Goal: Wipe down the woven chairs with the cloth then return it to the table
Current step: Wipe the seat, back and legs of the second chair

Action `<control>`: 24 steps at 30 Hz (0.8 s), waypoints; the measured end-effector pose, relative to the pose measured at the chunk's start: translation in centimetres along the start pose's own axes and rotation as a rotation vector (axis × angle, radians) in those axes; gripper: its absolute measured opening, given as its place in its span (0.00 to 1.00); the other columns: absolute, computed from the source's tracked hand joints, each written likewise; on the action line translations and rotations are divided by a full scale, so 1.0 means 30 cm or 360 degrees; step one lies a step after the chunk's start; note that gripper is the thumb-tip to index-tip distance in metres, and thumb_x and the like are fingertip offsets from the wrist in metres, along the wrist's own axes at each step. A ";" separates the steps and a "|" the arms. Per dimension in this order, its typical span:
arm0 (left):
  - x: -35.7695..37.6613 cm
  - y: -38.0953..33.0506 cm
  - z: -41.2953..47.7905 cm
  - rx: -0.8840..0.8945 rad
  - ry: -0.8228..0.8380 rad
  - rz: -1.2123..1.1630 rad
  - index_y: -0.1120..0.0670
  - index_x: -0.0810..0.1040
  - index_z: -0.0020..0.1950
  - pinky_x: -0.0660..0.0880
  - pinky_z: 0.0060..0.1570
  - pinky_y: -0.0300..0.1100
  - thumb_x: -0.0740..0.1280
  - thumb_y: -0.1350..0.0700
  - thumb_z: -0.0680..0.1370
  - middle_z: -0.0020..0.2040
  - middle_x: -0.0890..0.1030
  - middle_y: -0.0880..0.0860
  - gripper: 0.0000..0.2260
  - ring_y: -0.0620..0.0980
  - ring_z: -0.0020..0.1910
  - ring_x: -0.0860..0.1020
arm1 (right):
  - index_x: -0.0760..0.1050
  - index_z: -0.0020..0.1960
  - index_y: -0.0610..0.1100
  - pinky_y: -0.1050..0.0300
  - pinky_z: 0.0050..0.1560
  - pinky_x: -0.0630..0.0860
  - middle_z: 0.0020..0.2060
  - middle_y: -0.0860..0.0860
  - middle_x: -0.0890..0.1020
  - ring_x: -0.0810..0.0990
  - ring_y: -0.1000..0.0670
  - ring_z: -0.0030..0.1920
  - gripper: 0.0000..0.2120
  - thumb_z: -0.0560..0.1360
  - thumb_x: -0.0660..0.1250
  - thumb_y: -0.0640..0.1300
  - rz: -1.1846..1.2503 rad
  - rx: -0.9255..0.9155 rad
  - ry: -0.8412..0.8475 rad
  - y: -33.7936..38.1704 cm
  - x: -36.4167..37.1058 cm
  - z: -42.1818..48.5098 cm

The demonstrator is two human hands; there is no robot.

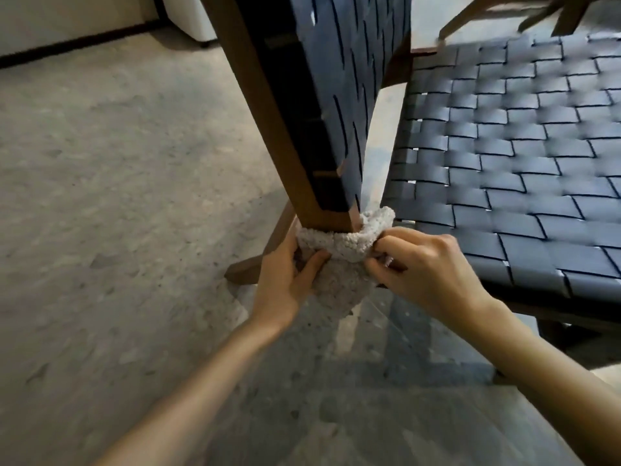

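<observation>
A woven chair with dark blue straps and a brown wooden frame fills the right half; its seat (pixel 504 169) lies flat and its backrest (pixel 339 82) rises at the centre. A fuzzy grey-white cloth (pixel 339 264) is wrapped around the lower end of the backrest's wooden post (pixel 322 216). My left hand (pixel 285 280) grips the cloth from the left, thumb across its front. My right hand (pixel 426 270) pinches the cloth's right edge with curled fingers. Both hands sit just below the post's end.
Speckled grey concrete floor (pixel 117 196) spreads to the left and below. A wooden chair leg (pixel 255 264) angles out behind my left hand. More wooden legs (pixel 504 11) show at the top right. A white object (pixel 188 15) stands against the far wall.
</observation>
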State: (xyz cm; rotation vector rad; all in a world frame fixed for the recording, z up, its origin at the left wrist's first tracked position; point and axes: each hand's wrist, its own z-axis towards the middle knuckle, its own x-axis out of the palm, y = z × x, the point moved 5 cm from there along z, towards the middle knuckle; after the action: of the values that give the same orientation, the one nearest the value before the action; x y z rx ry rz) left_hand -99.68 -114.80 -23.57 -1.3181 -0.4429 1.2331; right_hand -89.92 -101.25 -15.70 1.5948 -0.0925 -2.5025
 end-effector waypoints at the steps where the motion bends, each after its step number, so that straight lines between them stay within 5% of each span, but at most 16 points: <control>1: -0.007 -0.005 0.002 -0.0045 0.0038 0.0068 0.64 0.75 0.56 0.62 0.35 0.16 0.67 0.54 0.76 0.41 0.78 0.33 0.15 0.26 0.41 0.74 | 0.77 0.33 0.37 0.50 0.26 0.77 0.30 0.47 0.79 0.78 0.45 0.28 0.11 0.73 0.67 0.40 0.0020 0.0033 0.0103 0.005 -0.011 0.011; 2: -0.012 -0.011 0.006 -0.0094 0.0089 0.0127 0.65 0.75 0.54 0.60 0.36 0.16 0.68 0.57 0.76 0.35 0.77 0.40 0.13 0.29 0.42 0.75 | 0.77 0.32 0.37 0.49 0.28 0.77 0.30 0.47 0.79 0.78 0.43 0.29 0.12 0.73 0.67 0.39 0.0040 0.0084 0.0227 0.008 -0.021 0.026; 4: -0.026 -0.030 0.010 -0.0235 0.0213 0.0222 0.64 0.76 0.49 0.63 0.33 0.18 0.68 0.61 0.76 0.28 0.70 0.36 0.07 0.31 0.37 0.76 | 0.78 0.35 0.37 0.47 0.36 0.78 0.34 0.45 0.80 0.80 0.41 0.36 0.12 0.75 0.65 0.40 0.0041 0.0211 0.0549 0.013 -0.035 0.063; 6: -0.051 -0.072 0.010 -0.0460 0.0336 0.0304 0.56 0.77 0.47 0.65 0.34 0.22 0.67 0.60 0.77 0.34 0.75 0.38 0.01 0.38 0.39 0.78 | 0.75 0.40 0.39 0.49 0.45 0.76 0.42 0.45 0.79 0.79 0.42 0.46 0.11 0.78 0.62 0.43 -0.0022 0.0385 0.0902 0.013 -0.047 0.102; 10: -0.150 -0.238 -0.016 -0.0816 0.0463 0.0341 0.57 0.78 0.60 0.71 0.55 0.40 0.65 0.61 0.78 0.56 0.81 0.56 0.11 0.54 0.56 0.78 | 0.76 0.46 0.40 0.50 0.44 0.72 0.46 0.44 0.80 0.79 0.40 0.49 0.13 0.80 0.60 0.48 -0.0108 0.0464 0.1247 0.098 -0.169 0.182; 20: -0.710 -0.981 0.062 -0.0861 0.0438 0.0144 0.52 0.77 0.46 0.70 0.40 0.26 0.75 0.60 0.70 0.43 0.81 0.46 0.09 0.41 0.41 0.78 | 0.80 0.45 0.48 0.56 0.38 0.75 0.49 0.55 0.80 0.79 0.50 0.45 0.09 0.76 0.65 0.52 0.0264 0.0665 0.0969 0.389 -0.910 0.429; 24: -0.932 -1.256 0.128 -0.0727 0.0412 0.0162 0.49 0.74 0.43 0.75 0.43 0.40 0.75 0.61 0.70 0.42 0.81 0.46 0.12 0.46 0.43 0.79 | 0.79 0.42 0.45 0.52 0.39 0.79 0.60 0.53 0.78 0.77 0.49 0.55 0.06 0.73 0.71 0.48 0.0386 0.0611 0.0741 0.539 -1.183 0.554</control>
State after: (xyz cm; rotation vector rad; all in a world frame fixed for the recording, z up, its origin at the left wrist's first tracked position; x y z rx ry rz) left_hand -97.20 -128.87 21.29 -1.8837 -0.4929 1.0578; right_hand -88.52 -111.50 25.42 2.1185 -0.6900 -1.9567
